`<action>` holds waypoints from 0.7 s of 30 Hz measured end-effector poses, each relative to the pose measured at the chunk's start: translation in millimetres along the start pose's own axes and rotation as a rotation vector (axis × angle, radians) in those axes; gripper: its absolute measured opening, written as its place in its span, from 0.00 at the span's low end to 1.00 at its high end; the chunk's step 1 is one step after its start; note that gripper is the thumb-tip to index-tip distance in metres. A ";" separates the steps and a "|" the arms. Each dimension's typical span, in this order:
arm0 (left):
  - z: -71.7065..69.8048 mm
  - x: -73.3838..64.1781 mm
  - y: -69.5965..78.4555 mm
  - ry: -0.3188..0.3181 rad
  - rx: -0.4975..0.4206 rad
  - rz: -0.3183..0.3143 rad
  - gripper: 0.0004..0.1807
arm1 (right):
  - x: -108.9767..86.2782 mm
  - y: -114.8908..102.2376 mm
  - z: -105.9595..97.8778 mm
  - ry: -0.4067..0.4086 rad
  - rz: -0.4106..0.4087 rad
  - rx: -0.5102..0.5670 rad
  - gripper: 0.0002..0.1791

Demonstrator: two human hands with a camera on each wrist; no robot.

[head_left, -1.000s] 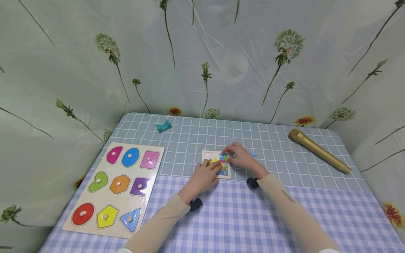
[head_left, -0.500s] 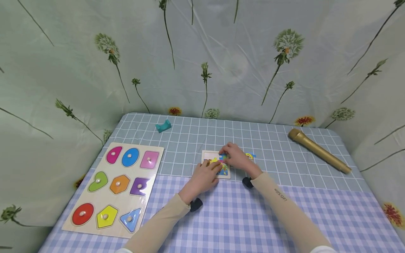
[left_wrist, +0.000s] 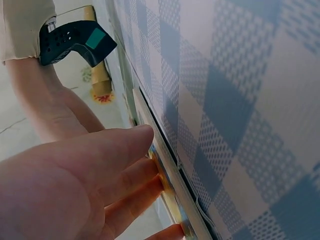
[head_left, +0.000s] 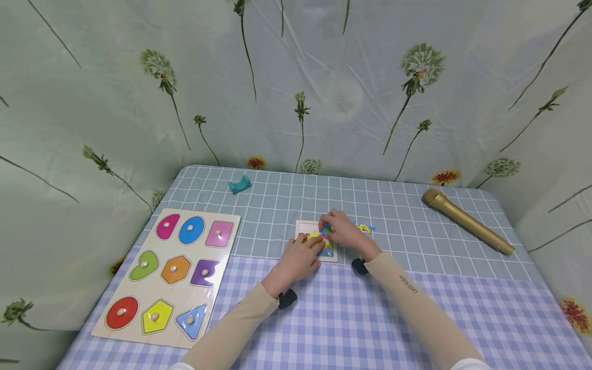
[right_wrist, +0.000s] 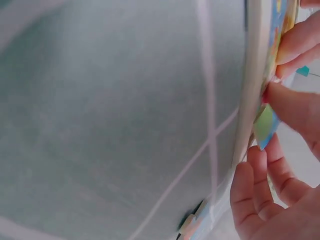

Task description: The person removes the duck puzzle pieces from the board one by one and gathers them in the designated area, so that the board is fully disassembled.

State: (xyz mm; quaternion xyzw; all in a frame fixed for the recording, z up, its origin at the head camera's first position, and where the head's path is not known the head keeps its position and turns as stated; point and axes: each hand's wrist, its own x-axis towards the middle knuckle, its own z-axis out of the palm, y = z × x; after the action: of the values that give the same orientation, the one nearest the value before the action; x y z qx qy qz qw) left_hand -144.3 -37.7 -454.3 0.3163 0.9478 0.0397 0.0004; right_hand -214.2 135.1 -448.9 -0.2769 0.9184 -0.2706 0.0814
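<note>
A small wooden jigsaw tray (head_left: 307, 226) lies in the middle of the table, partly filled with bright yellow, pink and blue pieces. My left hand (head_left: 298, 257) rests its outstretched fingers over the lower left of it; in the left wrist view those fingertips (left_wrist: 155, 182) touch the picture surface. From the right, my right hand (head_left: 344, 229) reaches over the tray's upper right. Its thumb and fingers pinch a green-and-blue jigsaw piece (right_wrist: 266, 125), which stands tilted at the tray in the right wrist view. Another loose jigsaw piece (head_left: 366, 228), yellow and blue, lies right of the tray, partly behind this hand.
To the left lies a large wooden knob-puzzle board (head_left: 179, 277) with several coloured shapes. A teal curved block (head_left: 239, 185) sits at the back left, a gold microphone (head_left: 467, 221) at the back right. A printed curtain (head_left: 342, 103) hangs behind the table.
My right hand has moved left, further over the tray, with its jigsaw piece, and more of the loose piece shows behind it. My left hand has kept its place.
</note>
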 end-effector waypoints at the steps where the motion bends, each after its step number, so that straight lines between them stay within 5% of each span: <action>1: 0.0 0.0 -0.1 0.001 -0.002 0.001 0.26 | 0.1 -0.1 0.3 0.003 0.002 0.001 0.14; 12: -1.8 1.2 1.2 -0.027 -0.011 -0.011 0.25 | -6.1 17.6 -7.5 0.151 0.065 0.291 0.09; 18: -1.8 1.3 0.7 -0.030 -0.006 -0.017 0.25 | -26.3 42.9 -29.9 0.217 0.178 0.452 0.11; 21: -1.6 0.9 0.2 -0.029 -0.008 -0.019 0.25 | -40.2 59.2 -42.1 0.239 0.237 0.442 0.10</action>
State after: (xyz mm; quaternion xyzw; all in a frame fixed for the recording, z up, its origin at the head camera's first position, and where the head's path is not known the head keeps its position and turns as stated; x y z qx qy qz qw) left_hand -144.9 -37.1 -452.6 0.3076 0.9506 0.0388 0.0157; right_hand -220.7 217.9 -445.6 -0.1093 0.8661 -0.4838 0.0621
